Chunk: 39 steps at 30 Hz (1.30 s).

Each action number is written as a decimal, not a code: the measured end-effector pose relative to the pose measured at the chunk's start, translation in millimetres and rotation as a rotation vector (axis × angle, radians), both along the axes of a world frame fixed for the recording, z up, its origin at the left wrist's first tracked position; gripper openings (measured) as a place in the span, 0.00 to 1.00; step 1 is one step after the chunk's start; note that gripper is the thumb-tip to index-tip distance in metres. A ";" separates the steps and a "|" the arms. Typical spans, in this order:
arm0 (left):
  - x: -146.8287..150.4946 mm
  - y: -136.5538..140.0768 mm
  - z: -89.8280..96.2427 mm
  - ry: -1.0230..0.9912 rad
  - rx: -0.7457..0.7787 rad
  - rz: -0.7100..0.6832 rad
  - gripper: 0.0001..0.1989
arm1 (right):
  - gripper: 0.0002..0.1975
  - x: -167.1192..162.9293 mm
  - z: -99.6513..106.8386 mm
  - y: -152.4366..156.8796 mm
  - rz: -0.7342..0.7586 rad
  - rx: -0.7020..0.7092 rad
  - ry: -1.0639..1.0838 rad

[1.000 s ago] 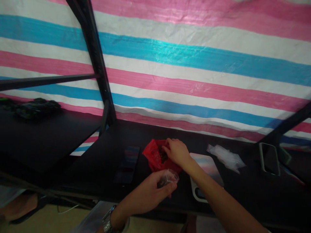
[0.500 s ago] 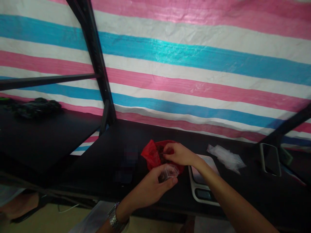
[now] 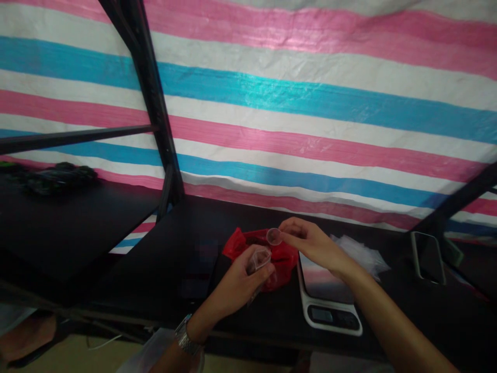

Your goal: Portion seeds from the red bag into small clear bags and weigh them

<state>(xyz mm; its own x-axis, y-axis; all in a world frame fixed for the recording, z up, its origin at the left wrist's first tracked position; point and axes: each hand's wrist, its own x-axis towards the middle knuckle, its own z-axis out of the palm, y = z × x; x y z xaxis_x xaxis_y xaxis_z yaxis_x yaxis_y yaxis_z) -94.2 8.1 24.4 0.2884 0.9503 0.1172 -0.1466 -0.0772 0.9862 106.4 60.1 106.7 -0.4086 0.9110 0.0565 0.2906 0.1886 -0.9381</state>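
My left hand (image 3: 248,277) is closed around a small clear plastic bag (image 3: 259,257) with its mouth held open and facing up. Between the fingertips of my right hand (image 3: 310,241) is a small round clear cup (image 3: 274,237), seen rim-on; whether anything is in it I cannot tell. The cup hangs just above the open red plastic bag (image 3: 285,259), which lies on the black table and has dark contents, partly covered by my left hand. Just right of the red bag, beneath my right forearm, stands a white kitchen scale (image 3: 332,316).
Several clear plastic bags (image 3: 363,254) lie behind the scale. Farther right is a phone (image 3: 428,258) by the black frame. On the left, a second black surface (image 3: 77,217) holds a dark bundle (image 3: 58,178). A striped plastic sheet (image 3: 310,129) closes off the back.
My right hand has come up out of the red bag with the small clear cup showing in its fingers. My left hand has moved slightly left and up with the clear bag.
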 end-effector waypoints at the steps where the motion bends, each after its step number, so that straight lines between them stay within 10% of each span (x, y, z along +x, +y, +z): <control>1: 2.7 0.5 -0.9 -0.015 0.000 -0.001 0.19 | 0.11 -1.6 5.3 -5.4 0.012 0.053 -0.005; 8: 11.9 2.6 3.3 -0.108 -0.003 -0.047 0.25 | 0.12 -9.1 22.6 -36.2 0.052 0.502 -0.394; 17: 6.1 -0.5 2.9 -0.099 -0.007 -0.079 0.26 | 0.13 -10.3 17.3 -31.3 -0.047 0.627 -0.374; 26: -5.6 -15.1 19.9 -0.206 -0.121 -0.182 0.24 | 0.05 -13.7 -13.9 -15.5 0.007 0.565 -0.662; 35: 11.1 -7.5 -9.8 -0.444 -0.160 -0.441 0.25 | 0.09 4.1 -0.7 -59.9 -0.003 0.321 -0.205; 39: 23.8 -10.0 -7.5 -0.443 -0.113 -0.449 0.27 | 0.12 37.7 -7.4 -62.6 -0.246 0.305 -0.095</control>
